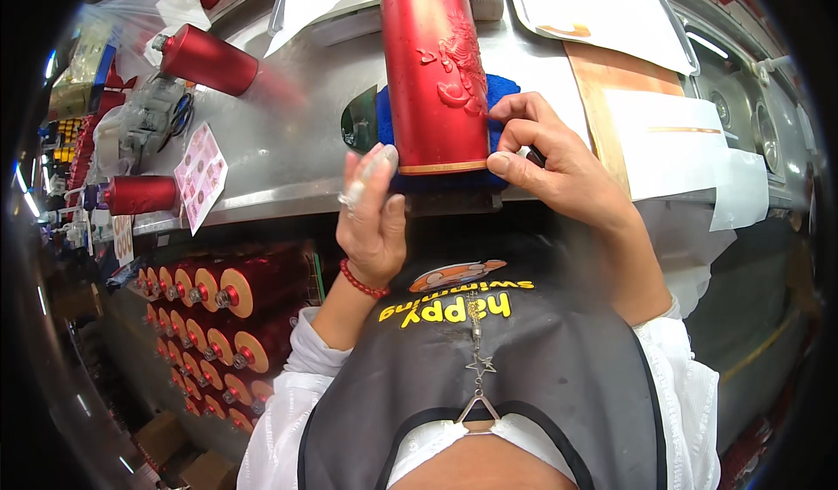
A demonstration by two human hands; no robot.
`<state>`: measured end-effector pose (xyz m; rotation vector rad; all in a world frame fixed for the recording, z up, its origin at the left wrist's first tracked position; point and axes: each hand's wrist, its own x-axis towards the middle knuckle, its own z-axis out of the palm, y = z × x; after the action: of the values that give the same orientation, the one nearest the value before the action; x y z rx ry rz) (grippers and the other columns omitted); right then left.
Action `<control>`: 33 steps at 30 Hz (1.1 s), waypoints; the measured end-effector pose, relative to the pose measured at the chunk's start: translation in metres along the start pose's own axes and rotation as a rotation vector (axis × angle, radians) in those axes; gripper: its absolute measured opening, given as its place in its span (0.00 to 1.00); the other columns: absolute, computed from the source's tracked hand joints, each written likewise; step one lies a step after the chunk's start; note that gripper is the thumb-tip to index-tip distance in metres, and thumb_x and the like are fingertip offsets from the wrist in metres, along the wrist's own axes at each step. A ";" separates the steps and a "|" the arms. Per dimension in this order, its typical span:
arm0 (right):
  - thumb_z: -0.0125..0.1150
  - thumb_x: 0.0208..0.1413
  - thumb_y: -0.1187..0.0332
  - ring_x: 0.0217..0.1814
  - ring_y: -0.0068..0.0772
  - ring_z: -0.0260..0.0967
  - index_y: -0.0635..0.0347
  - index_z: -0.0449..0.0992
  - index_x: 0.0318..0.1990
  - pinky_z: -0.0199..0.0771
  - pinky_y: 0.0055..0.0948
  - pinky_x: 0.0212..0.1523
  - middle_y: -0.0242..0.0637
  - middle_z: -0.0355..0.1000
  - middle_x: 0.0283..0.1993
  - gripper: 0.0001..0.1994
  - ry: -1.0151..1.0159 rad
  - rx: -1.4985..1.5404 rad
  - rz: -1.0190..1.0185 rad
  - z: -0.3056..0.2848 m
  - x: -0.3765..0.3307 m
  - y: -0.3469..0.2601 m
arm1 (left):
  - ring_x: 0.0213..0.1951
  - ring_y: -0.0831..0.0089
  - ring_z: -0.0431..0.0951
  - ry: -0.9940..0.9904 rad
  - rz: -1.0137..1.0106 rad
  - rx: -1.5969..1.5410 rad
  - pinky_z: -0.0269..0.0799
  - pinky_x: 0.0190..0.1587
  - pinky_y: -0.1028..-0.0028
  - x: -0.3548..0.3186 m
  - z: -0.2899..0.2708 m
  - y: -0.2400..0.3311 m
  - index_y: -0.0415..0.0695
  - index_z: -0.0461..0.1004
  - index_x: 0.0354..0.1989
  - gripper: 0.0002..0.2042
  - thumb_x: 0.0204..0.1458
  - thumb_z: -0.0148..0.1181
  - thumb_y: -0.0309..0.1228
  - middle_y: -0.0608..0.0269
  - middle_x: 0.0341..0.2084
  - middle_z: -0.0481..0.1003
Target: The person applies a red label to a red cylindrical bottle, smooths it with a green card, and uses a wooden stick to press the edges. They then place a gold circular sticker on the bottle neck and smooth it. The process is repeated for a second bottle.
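A tall red cylinder (435, 71) with a raised red ornament on its side and a gold band at its near end lies on a blue cloth (502, 93) on the metal worktable (288, 150). My left hand (374, 215) is flat against the cylinder's near left end, fingers straight, with a ring and a red bead bracelet. My right hand (550, 154) pinches at the cylinder's lower right side, thumb and fingertips touching the red surface next to the ornament. What the fingertips hold there is too small to tell.
Two more red cylinders (208, 58) (140, 195) lie at the left of the table beside a sticker sheet (201, 176), scissors and plastic bags. Many red cylinders (227, 298) are stacked below the table's edge. White and tan paper sheets (646, 115) cover the right side.
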<state>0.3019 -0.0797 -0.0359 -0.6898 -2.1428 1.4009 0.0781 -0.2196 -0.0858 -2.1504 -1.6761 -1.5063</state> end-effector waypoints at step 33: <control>0.66 0.57 0.62 0.57 0.42 0.61 0.62 0.75 0.31 0.66 0.33 0.55 0.44 0.62 0.51 0.12 0.021 0.102 0.027 0.003 0.001 0.000 | 0.60 0.44 0.69 -0.176 -0.059 0.152 0.50 0.69 0.49 0.045 0.005 0.002 0.31 0.56 0.68 0.42 0.51 0.69 0.42 0.40 0.61 0.67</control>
<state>0.2997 -0.0813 -0.0363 -0.6932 -2.0377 1.4992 0.0807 -0.1852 -0.0568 -2.2271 -1.8566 -1.1879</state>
